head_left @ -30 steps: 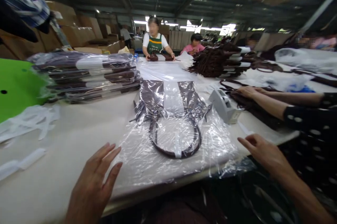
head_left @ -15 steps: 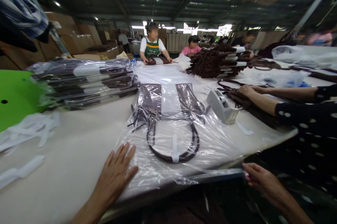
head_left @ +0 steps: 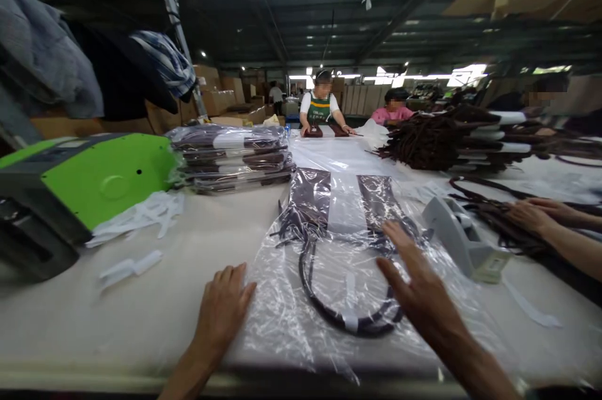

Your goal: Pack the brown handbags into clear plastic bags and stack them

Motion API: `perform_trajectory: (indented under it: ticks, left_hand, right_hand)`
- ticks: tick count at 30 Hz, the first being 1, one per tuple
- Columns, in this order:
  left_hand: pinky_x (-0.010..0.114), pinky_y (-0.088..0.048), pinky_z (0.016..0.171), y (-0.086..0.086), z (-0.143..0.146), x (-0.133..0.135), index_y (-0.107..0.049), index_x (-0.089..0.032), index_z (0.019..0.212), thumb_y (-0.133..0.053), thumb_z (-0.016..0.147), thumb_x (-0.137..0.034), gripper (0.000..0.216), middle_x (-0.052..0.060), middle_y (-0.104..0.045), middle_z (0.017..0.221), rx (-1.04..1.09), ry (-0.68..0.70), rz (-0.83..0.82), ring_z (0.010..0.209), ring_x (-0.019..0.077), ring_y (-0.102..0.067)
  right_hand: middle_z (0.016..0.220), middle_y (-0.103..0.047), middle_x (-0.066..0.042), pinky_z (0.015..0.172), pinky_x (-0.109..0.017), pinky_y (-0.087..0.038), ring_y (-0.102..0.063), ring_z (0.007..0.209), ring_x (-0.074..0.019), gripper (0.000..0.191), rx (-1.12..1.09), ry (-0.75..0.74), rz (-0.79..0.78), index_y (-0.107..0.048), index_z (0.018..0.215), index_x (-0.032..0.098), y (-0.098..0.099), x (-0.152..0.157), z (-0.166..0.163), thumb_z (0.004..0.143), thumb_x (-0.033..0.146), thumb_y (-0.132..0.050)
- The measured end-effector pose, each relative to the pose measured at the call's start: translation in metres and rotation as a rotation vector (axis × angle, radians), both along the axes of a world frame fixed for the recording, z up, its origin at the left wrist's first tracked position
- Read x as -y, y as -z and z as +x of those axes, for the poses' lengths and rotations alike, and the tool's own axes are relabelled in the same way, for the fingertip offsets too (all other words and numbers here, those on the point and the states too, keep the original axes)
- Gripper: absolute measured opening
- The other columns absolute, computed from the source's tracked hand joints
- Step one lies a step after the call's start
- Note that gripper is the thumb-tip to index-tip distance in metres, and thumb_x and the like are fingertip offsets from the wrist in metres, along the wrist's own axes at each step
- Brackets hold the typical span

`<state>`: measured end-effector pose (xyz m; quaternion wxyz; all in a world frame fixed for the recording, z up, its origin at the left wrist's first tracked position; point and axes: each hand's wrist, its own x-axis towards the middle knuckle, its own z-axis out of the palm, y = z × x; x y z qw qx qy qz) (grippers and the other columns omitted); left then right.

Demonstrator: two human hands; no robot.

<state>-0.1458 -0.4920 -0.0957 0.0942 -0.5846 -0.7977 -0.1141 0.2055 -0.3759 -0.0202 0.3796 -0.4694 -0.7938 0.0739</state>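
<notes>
A white and dark brown bag in a clear plastic sleeve (head_left: 338, 243) lies flat on the white table (head_left: 155, 306) in front of me, its dark looped handles towards me. My left hand (head_left: 224, 307) rests flat on the table at the sleeve's left edge, fingers out. My right hand (head_left: 414, 287) lies open on top of the sleeve, fingers stretched over the right handle. Neither hand grips anything.
A stack of bagged items (head_left: 232, 155) and a green machine (head_left: 89, 180) stand at the left. A white tape dispenser (head_left: 463, 243) sits right of the sleeve. A co-worker's hands (head_left: 536, 215) handle dark straps (head_left: 442, 136) at right. Two people work at the far end.
My right hand came up from the table's front edge onto the sleeve. My left hand stayed at the sleeve's left edge. The view swung left and the green machine came into sight.
</notes>
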Motion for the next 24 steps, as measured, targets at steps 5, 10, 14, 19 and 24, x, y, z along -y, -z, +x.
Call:
perform_trajectory:
  ticks: [5,10,14,19,24]
  left_hand:
    - [0.037,-0.04,0.08,-0.013,0.004,-0.006,-0.061,-0.018,0.095,-0.047,0.094,-0.04,0.026,0.008,-0.067,0.091,0.086,-0.114,-0.108,0.09,0.0258,-0.059]
    - [0.035,-0.037,0.079,-0.016,0.0,-0.012,-0.058,-0.02,0.084,-0.049,0.093,-0.032,0.017,0.006,-0.066,0.09,0.156,-0.105,-0.188,0.092,0.025,-0.059]
    - [0.035,-0.038,0.078,-0.012,-0.007,-0.012,-0.051,-0.022,0.078,-0.041,0.094,-0.033,0.021,0.006,-0.065,0.087,0.227,-0.101,-0.21,0.089,0.0245,-0.061]
    - [0.03,-0.041,0.067,0.003,-0.021,-0.01,-0.046,-0.024,0.095,-0.03,0.094,-0.049,0.03,-0.003,-0.06,0.069,0.603,-0.113,-0.171,0.067,0.02,-0.062]
    - [0.028,-0.041,0.054,0.015,-0.02,0.002,-0.033,-0.021,0.138,-0.037,0.085,-0.058,0.065,-0.01,-0.041,0.053,0.8,-0.097,0.01,0.054,0.0215,-0.058]
  right_hand:
    - [0.16,-0.026,-0.007,0.121,-0.052,-0.014,-0.015,0.149,-0.0263,0.065,0.264,-0.313,0.111,-0.033,0.152,0.018,0.013,-0.039,-0.137,0.098,0.054,-0.036]
    - [0.159,-0.026,-0.008,0.121,-0.052,-0.006,-0.013,0.149,-0.0288,0.068,0.458,-0.313,-0.116,-0.034,0.151,0.013,0.064,-0.08,-0.173,0.097,0.054,-0.04]
    - [0.161,-0.024,-0.006,0.121,-0.049,-0.003,-0.009,0.15,-0.0269,0.073,0.455,-0.319,-0.194,-0.032,0.152,0.016,0.081,-0.089,-0.172,0.094,0.058,-0.042]
    - [0.161,-0.022,-0.006,0.121,-0.047,0.0,-0.006,0.15,-0.0247,0.075,0.399,-0.334,-0.236,-0.031,0.153,0.018,0.079,-0.087,-0.173,0.093,0.062,-0.04]
    - [0.161,-0.022,-0.008,0.12,-0.05,-0.004,-0.009,0.15,-0.0278,0.079,0.377,-0.365,-0.354,-0.03,0.153,0.018,0.061,-0.091,-0.174,0.091,0.064,-0.042]
